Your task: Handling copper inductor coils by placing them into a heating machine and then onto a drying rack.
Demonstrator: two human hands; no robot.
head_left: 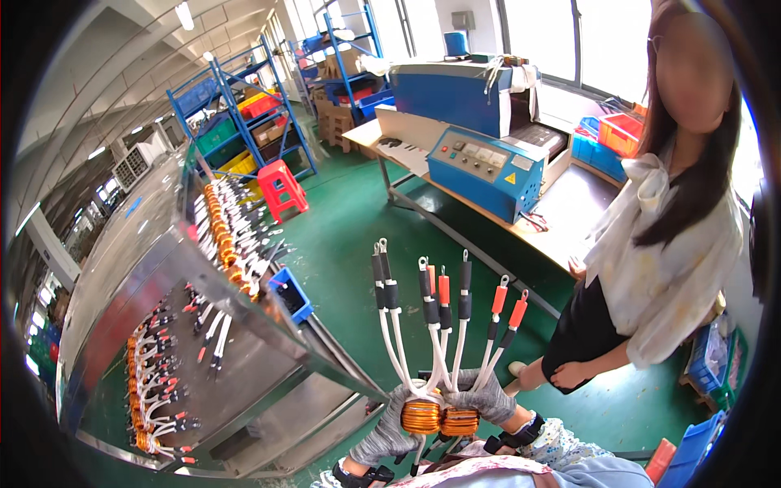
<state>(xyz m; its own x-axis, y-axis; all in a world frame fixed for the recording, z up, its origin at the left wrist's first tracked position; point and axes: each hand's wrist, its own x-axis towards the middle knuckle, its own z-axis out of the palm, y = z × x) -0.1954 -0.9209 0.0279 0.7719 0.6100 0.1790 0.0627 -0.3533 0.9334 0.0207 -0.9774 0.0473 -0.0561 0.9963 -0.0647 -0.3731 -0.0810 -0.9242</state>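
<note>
A workshop with a green floor point(346, 210) opens out under a pale ceiling, bright windows along its far right side. A long, shiny steel bench point(134, 224) fills the left, and everything else is placed here from it. On the bench, a row of orange coils point(224, 236) with white leads runs away from the viewer. A second such row shows lower, within the bench's near frame; whether it lies there or is mirrored in the metal is hard to tell. At the bench's right edge sits a small blue bin point(290, 294).

Just right of the bench's near corner, low in the view, are the wearer's two hands in grey gloves. The left hand point(389, 429) is curled against the outer side of a copper-wound coil point(421, 417); the right hand point(492, 396) closes around a second copper-wound coil point(461, 422), the two coils side by side. White cables point(393, 348) fan upward from them, sleeved in black and red and tipped with metal rings.

Beyond the bench stand a red stool point(281, 189) and a blue shelving rack point(244, 122). Across the floor to the bench's right, a table point(529, 237) carries a blue control box point(486, 169) and a larger blue machine point(447, 99). Farthest right from the bench, another person point(630, 252) in a pale blouse stands beside that table.
</note>
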